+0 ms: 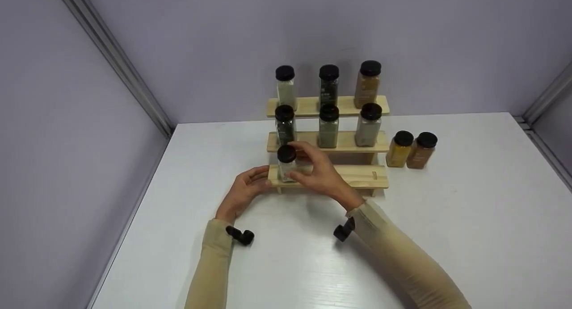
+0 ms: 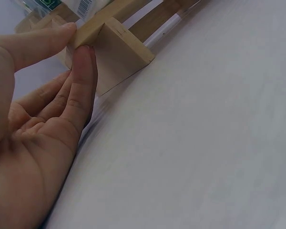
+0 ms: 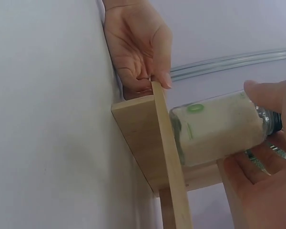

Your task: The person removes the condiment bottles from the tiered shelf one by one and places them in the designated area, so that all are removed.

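Observation:
My right hand (image 1: 324, 175) holds a spice jar (image 1: 287, 169) with a black lid and pale powder between thumb and fingers. In the right wrist view, the base of this jar (image 3: 219, 131) is at the lowest board of a three-tier wooden spice rack (image 1: 357, 171), at its left end. Whether its full weight rests there I cannot tell. My left hand (image 1: 242, 192) pinches that board's left end; in the left wrist view the thumb lies above the rack (image 2: 121, 59) and a finger lies under it.
Three jars stand on the top tier, among them an orange-brown jar (image 1: 367, 88). Three more, including a green jar (image 1: 328, 132), stand on the middle tier. Right of the rack, a yellow jar (image 1: 397, 153) and a reddish-brown jar (image 1: 420, 155) stand on the white table (image 1: 482, 210).

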